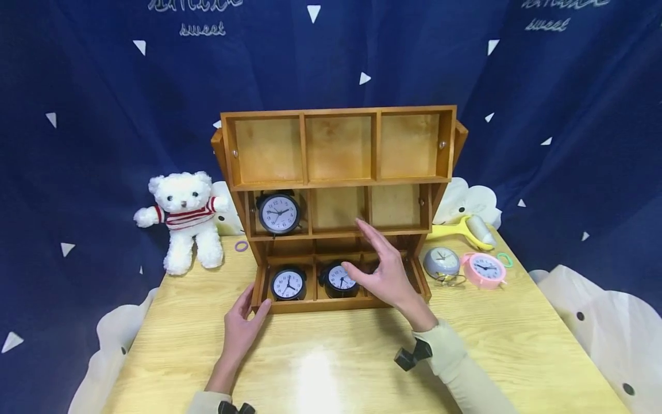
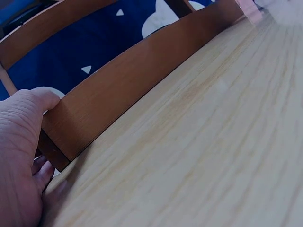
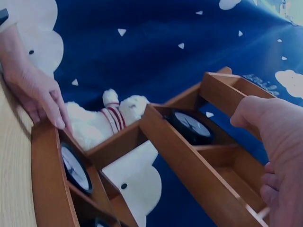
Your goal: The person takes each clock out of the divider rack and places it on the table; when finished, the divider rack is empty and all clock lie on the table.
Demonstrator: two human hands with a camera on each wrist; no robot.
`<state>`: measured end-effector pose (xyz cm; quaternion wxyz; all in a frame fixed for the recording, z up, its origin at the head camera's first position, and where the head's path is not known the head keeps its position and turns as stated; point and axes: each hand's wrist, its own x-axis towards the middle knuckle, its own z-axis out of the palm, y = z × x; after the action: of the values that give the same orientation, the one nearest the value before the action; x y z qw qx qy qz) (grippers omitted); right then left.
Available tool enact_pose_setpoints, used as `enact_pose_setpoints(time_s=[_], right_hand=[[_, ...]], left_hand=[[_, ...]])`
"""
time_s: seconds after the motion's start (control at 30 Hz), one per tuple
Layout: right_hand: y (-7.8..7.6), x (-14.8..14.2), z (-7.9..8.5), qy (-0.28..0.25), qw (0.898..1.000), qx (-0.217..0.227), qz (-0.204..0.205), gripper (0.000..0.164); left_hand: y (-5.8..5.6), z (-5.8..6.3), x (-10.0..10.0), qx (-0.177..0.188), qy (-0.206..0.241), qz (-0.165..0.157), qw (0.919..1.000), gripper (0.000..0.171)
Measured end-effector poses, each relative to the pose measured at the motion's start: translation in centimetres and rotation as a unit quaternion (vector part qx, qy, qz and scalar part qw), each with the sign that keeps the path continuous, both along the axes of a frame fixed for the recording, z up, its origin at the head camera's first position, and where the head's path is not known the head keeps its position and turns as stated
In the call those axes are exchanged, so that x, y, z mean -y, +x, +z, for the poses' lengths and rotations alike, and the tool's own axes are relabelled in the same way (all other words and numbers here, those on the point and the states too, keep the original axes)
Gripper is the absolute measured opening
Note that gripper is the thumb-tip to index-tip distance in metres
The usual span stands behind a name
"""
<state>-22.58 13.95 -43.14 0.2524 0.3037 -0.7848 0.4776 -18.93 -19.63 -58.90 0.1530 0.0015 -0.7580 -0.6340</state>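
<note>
A three-tier wooden shelf [image 1: 338, 185] with compartments stands on the table. My left hand [image 1: 243, 321] grips the left front corner of its bottom tier, the thumb over the rim and the fingers along the outer side, as the left wrist view [image 2: 21, 156] shows. In front of the lower tiers hovers my right hand [image 1: 385, 270], fingers extended and thumb apart, holding nothing. Black alarm clocks stand in the middle-tier left compartment [image 1: 279, 214], bottom left [image 1: 288, 284] and bottom centre [image 1: 341, 278]. Something dark in the bottom right compartment is mostly hidden behind my right hand.
Left of the shelf sits a white teddy bear [image 1: 187, 221] near a purple ring [image 1: 241, 246]. To the right are a grey alarm clock [image 1: 442, 262], a pink alarm clock [image 1: 485, 270], a green ring [image 1: 505, 260] and a yellow-handled roller [image 1: 468, 232]. A blue curtain [image 1: 331, 57] hangs behind.
</note>
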Motion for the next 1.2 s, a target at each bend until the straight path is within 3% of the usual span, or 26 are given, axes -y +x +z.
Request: enact_pose_setpoints(time_s=[0.2, 0.63, 0.93, 1.2], right_hand=[[-0.7, 2.3, 0.6, 0.008, 1.000, 0.006, 0.015, 0.087], [-1.9, 5.7, 1.6, 0.036, 0.997, 0.069, 0.008, 0.086], [-2.8, 8.0, 2.1, 0.048, 0.997, 0.058, 0.037, 0.085], [-4.6, 10.2, 3.5, 0.083, 0.995, 0.047, 0.035, 0.085]], left_hand=[[0.0, 0.0, 0.2, 0.007, -0.009, 0.001, 0.9999, 0.063], [0.0, -0.1, 0.1, 0.006, -0.002, 0.003, 1.0000, 0.063], [0.4, 0.1, 0.2, 0.016, -0.008, 0.003, 0.9998, 0.065], [0.4, 0.0, 0.2, 0.012, -0.008, -0.001, 0.9999, 0.064]])
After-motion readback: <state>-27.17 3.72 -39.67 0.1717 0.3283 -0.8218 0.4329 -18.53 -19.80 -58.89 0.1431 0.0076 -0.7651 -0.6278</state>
